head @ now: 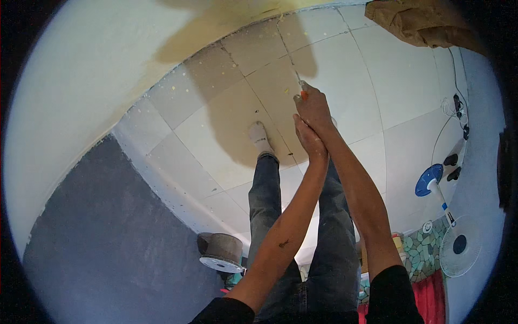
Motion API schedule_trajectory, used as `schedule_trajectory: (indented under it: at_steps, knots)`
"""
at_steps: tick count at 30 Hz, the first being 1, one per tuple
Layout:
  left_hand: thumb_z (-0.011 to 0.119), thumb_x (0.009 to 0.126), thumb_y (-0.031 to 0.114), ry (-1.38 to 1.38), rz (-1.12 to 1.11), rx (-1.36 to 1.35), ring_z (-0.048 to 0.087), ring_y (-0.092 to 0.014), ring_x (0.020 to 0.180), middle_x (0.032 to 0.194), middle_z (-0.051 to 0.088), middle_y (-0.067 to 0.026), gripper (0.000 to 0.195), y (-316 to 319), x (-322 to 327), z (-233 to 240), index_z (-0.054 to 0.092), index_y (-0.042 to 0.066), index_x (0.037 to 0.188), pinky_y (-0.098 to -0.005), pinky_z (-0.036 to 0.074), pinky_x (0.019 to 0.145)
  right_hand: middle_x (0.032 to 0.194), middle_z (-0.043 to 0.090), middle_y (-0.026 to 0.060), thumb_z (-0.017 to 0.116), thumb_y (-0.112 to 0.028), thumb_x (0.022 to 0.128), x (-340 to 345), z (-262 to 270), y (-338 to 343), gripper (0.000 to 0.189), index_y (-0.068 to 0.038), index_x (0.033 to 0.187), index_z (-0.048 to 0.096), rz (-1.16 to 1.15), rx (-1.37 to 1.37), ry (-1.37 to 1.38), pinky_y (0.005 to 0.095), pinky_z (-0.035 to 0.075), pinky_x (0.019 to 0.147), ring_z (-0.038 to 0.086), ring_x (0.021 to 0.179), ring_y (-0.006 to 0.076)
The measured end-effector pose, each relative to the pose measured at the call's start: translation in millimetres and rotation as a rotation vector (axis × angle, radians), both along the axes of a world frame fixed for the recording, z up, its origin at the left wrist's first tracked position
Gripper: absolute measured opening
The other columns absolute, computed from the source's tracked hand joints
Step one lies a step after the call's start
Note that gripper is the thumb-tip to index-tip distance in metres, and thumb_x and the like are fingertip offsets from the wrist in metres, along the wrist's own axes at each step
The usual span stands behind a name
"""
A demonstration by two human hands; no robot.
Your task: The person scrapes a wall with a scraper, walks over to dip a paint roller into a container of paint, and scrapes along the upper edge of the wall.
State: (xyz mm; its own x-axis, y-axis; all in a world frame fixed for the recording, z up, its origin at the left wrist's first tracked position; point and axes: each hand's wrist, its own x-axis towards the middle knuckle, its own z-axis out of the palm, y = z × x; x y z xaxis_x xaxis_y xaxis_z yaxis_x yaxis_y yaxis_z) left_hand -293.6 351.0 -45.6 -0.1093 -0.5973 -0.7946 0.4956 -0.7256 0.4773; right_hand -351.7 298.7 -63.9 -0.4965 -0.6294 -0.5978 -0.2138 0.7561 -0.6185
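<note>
My right hand (315, 106) is closed around a hand tool (303, 95) with an orange part at its grip. A thin shaft shows just beyond the fingers, pointing towards the wall; the far end is hard to make out against a grout line. My left hand (309, 137) lies against the right wrist, its fingers pointing forward. Whether it grips anything is hidden. Below both hands spreads a floor of pale tiles (344, 77) with yellow specks near the wall. The cream wall (101, 52) rises ahead, under a broad shadow.
At right, an upturned fan (460, 245) with a blue base (429, 180) lies by the blue wall (481, 162). Cords and a power strip (457, 106) run there. A brown cloth or sheet (421, 24) sits far right. A metal pot (224, 247) stands beside the grey wall (113, 235).
</note>
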Motion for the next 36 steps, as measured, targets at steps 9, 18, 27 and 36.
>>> schedule_trajectory:
  at_steps: [9, 18, 27, 36]
  knots:
    - [0.026, 0.101, 0.039, -0.357, -0.103, -0.12, 0.046, -0.016, 0.086, 0.091, 0.046, -0.0068, 0.04, 22.8, 17.8, 66.5, 0.043, 0.003, 0.093, -0.0298, 0.04, 0.08, 0.088, 0.063, 0.0241, 0.055, -0.013, 0.081, 17.1, 70.7, 15.0, 0.048, 0.0, 0.127, 0.049, -0.033, -0.061, -0.053, 0.04, 0.049, 0.077, 0.063, 0.084, 0.0366]
    - [0.027, 0.1, 0.037, -0.441, -0.149, -0.185, 0.05, -0.016, 0.092, 0.099, 0.051, -0.0079, 0.04, 36.6, 15.2, 82.9, 0.046, 0.002, 0.103, -0.03, 0.042, 0.083, 0.084, 0.062, 0.0246, 0.054, -0.01, 0.08, 11.4, 93.6, 22.0, 0.049, 0.0, 0.128, 0.047, 0.0, -0.064, -0.081, 0.0371, 0.049, 0.076, 0.063, 0.08, 0.0343]
    - [0.027, 0.1, 0.044, -0.271, -0.092, -0.245, 0.052, -0.021, 0.089, 0.098, 0.053, -0.0133, 0.053, -22.3, -12.4, -1.7, 0.048, -0.004, 0.105, -0.0325, 0.042, 0.082, 0.092, 0.061, 0.0285, 0.058, -0.018, 0.08, -4.8, -29.4, -17.6, 0.035, 0.007, 0.104, 0.056, 0.115, -0.066, 0.068, 0.0448, 0.05, 0.079, 0.061, 0.087, 0.0421]
    - [0.028, 0.1, 0.042, -0.39, -0.136, -0.316, 0.053, -0.02, 0.086, 0.094, 0.055, -0.0116, 0.048, -19.2, -5.7, -37.5, 0.049, -0.002, 0.099, -0.0319, 0.043, 0.079, 0.094, 0.06, 0.0296, 0.057, -0.018, 0.079, -6.0, -41.9, -21.6, 0.041, 0.009, 0.109, 0.054, 0.098, -0.052, -0.056, 0.0449, 0.049, 0.081, 0.06, 0.091, 0.041]
